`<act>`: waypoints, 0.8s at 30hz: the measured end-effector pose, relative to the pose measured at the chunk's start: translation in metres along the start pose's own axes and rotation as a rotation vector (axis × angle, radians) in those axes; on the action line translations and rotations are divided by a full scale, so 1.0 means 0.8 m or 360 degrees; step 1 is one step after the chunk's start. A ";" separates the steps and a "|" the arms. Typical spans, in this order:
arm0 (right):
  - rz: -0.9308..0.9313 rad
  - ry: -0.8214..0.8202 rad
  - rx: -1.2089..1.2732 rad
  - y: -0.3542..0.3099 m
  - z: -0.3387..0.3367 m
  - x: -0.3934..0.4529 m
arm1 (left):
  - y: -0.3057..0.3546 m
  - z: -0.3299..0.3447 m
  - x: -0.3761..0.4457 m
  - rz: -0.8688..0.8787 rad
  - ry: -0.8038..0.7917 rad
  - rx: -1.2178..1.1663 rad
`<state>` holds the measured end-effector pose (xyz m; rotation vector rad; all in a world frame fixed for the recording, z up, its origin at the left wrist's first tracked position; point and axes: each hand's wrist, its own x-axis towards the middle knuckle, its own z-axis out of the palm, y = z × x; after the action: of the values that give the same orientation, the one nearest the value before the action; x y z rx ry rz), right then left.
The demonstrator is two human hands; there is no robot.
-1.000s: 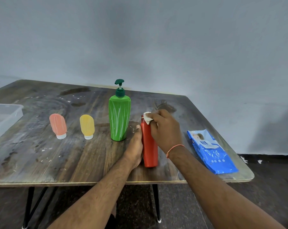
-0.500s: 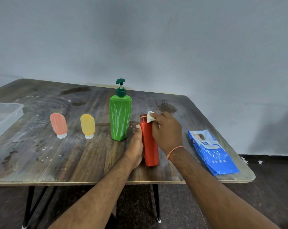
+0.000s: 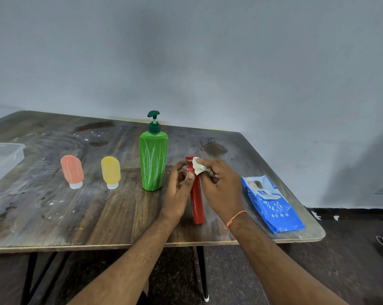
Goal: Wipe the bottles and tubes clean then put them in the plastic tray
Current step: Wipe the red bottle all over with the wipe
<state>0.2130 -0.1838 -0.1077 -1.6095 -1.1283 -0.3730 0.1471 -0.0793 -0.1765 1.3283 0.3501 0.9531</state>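
Wiping is underway: your right hand (image 3: pixel 221 186) pinches a wipe (image 3: pixel 198 168) against the upright red bottle (image 3: pixel 196 201) mid-table, left hand (image 3: pixel 179 190) gripping its neck. Next, carry it to the tray (image 3: pixel 14 150), far left.

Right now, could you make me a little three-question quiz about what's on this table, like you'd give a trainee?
1. True or false: the red bottle already lies in the plastic tray.
2. Which hand holds the white wipe?
A. the left hand
B. the right hand
C. neither
3. Fill in: the tallest thing standing on the table is the ____ pump bottle.

Key:
1. False. It stands upright on the table between both hands.
2. B. It presses the wipe to the bottle's top.
3. Green. It stands right of the pink tube and yellow tube.
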 end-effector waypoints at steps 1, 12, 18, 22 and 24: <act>0.0059 0.0006 0.0041 -0.003 -0.005 -0.002 | 0.002 0.000 -0.001 0.0075 -0.0004 0.0036; 0.0641 0.0118 0.0700 -0.007 -0.041 -0.014 | 0.047 0.017 0.000 0.0288 -0.0192 0.0461; 0.0546 0.0153 0.0348 -0.004 -0.055 -0.010 | 0.073 0.020 -0.020 0.0113 -0.0581 0.0371; 0.0521 0.0196 0.0127 0.004 -0.058 -0.009 | 0.081 0.024 -0.031 0.0008 -0.0635 0.0276; 0.0453 0.0152 0.0028 0.006 -0.053 -0.011 | 0.074 0.024 -0.031 -0.0085 -0.0581 0.0261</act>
<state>0.2250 -0.2251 -0.1010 -1.6902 -0.8142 -0.2485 0.1234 -0.1135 -0.1238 1.6020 0.1839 0.6297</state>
